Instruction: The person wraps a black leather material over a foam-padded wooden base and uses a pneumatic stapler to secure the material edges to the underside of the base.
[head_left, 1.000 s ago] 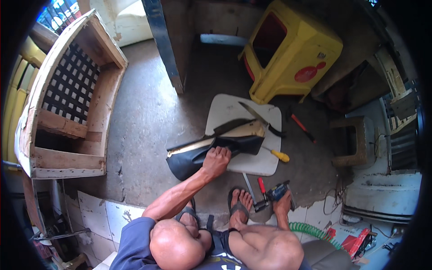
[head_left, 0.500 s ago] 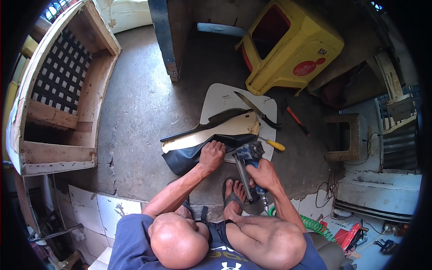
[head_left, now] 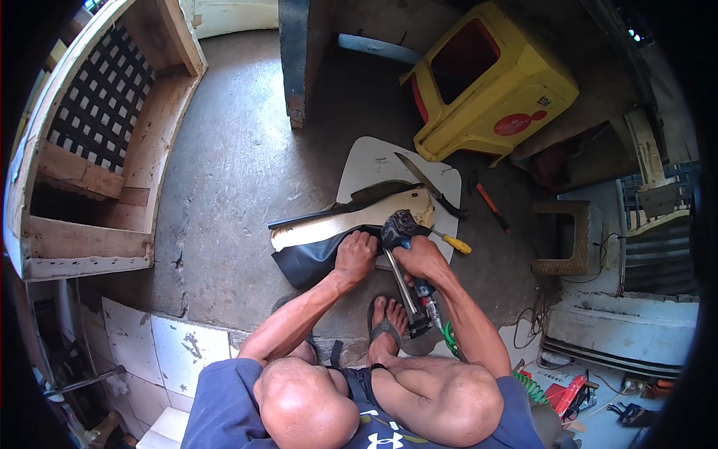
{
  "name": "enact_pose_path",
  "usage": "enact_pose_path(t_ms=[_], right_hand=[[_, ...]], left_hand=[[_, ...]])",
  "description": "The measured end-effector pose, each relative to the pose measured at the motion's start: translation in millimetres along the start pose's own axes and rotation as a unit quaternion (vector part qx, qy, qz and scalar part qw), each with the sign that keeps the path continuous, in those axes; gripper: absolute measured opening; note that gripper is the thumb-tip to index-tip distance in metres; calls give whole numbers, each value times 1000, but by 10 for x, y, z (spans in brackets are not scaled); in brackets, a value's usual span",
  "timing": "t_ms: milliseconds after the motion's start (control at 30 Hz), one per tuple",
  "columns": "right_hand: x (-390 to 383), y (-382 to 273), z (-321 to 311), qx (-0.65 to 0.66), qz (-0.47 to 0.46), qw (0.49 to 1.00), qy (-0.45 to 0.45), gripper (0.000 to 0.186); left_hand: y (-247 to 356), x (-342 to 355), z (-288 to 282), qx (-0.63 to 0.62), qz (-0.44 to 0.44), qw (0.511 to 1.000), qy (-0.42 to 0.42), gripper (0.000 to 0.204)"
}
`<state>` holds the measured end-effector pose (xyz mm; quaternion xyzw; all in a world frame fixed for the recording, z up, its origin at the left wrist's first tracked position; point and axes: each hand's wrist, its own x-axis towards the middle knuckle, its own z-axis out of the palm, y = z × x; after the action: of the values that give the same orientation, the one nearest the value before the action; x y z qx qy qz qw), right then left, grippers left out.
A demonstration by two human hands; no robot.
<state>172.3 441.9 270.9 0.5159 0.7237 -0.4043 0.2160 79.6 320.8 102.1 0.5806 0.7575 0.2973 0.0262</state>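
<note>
My left hand (head_left: 356, 257) is closed, pinching the near edge of a black leatherette cover (head_left: 303, 263) against a long cream padded panel (head_left: 318, 226). In my right hand (head_left: 420, 260) is a blue and black pneumatic staple gun (head_left: 401, 224). Its head sits over the cover's near edge, just right of my left fingers; whether the nose touches is hidden. The panel's right part lies on a white board (head_left: 364, 161). A knife (head_left: 423, 178) with a dark handle and a yellow-handled screwdriver (head_left: 457, 243) lie on or beside that board.
A hammer-like tool with a red handle (head_left: 491, 204) lies on the floor to the right. Beyond stands a yellow plastic stool (head_left: 516, 82). A wooden frame with black webbing (head_left: 138, 176) is at left. A green coiled hose (head_left: 451, 340) trails from the gun.
My right hand has brought the staple gun left and forward, close to my left hand, and turned it. My left hand keeps hold of the cover. The view has shifted slightly.
</note>
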Motion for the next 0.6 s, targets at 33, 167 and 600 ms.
enact_pose_path(t_ms=[33, 167, 600], right_hand=[[-28, 43, -2, 28, 3, 1000, 13, 34], [-92, 126, -42, 95, -11, 995, 39, 32], [-109, 19, 18, 54, -20, 998, 11, 35]], left_hand=[[-2, 22, -23, -17, -10, 1000, 0, 25], [84, 38, -100, -53, -50, 997, -14, 43], [48, 102, -201, -61, -87, 994, -14, 49]])
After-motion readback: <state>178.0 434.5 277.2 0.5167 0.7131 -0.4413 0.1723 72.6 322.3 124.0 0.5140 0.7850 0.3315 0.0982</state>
